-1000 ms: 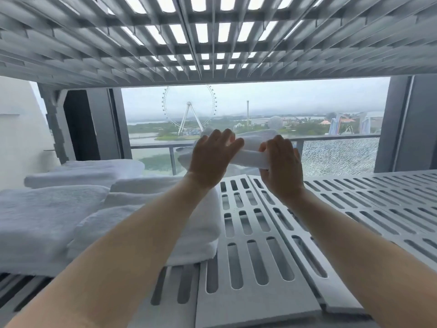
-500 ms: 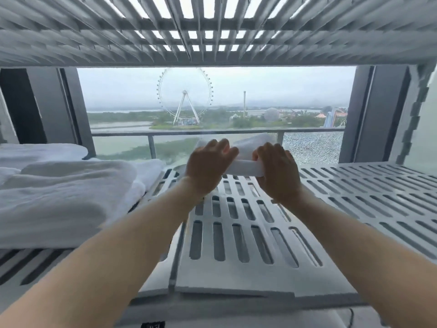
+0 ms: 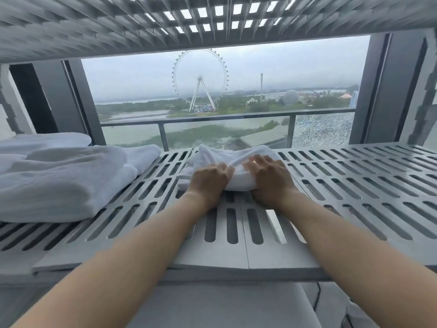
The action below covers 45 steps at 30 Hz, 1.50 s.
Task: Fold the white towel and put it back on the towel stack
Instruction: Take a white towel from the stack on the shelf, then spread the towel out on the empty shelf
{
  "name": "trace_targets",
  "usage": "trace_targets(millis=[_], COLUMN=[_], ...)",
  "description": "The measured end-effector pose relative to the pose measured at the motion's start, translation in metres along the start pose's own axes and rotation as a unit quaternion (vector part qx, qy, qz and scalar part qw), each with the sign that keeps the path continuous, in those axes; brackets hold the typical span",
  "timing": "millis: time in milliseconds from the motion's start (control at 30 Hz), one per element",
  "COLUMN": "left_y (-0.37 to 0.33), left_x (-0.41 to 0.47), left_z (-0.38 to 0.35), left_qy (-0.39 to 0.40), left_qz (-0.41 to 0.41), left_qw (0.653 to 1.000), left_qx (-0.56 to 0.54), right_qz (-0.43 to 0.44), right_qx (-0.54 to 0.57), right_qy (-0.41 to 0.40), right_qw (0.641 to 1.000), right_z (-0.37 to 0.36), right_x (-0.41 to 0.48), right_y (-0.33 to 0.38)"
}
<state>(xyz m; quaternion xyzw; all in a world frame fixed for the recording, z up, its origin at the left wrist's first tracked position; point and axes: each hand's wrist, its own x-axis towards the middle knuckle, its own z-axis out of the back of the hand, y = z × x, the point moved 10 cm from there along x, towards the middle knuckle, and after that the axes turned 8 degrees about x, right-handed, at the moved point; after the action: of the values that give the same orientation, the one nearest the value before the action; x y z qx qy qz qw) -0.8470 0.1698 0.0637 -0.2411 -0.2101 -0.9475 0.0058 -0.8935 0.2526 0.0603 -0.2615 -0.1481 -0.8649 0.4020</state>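
Bare slotted shelf [image 3: 354, 185] lies open to the right; towel stack [image 3: 59, 181] blocks the left; upper shelf [image 3: 142, 24] hangs overhead.

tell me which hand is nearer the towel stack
Left. The left hand grips the small towel at its end toward the towel stack, though apart from the stack. The right hand presses the towel's far end.

soft overcast daylight from window [image 3: 224, 95], wide-angle edge bending
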Motion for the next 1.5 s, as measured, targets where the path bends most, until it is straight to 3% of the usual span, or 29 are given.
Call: trace_targets(millis=[333, 633, 1000, 1167, 1400, 1500], left_y=[-0.011, -0.047, -0.162, -0.204, -0.195, -0.177], left_x=[-0.016, -0.033, 0.03, 0.068, 0.063, 0.053], left_z=[0.016, 0.04, 0.061, 0.054, 0.062, 0.067], left_qy=[0.002, -0.001, -0.002, 0.001, -0.067, -0.112], left_qz=[0.037, -0.032, -0.025, 0.015, 0.036, 0.098], left_qw=[0.998, 0.971, 0.974, 0.98, 0.977, 0.97], left_qx=[-0.046, -0.239, -0.226, -0.2, -0.2, -0.19], right_qz=[-0.037, -0.048, -0.068, -0.023, 0.03, 0.051], right_qx=[0.03, -0.001, -0.017, 0.008, 0.13, 0.141], right_qy=[0.008, 0.018, 0.053, 0.085, 0.079, 0.077], right_qw=[0.999, 0.999, 0.996, 0.996, 0.988, 0.986], right_z=[0.014, 0.048, 0.091, 0.098, 0.1, 0.092], right_x=[-0.026, -0.07, -0.111, -0.12, -0.106, -0.098], right_y=[0.001, -0.025, -0.15, -0.197, -0.188, -0.17])
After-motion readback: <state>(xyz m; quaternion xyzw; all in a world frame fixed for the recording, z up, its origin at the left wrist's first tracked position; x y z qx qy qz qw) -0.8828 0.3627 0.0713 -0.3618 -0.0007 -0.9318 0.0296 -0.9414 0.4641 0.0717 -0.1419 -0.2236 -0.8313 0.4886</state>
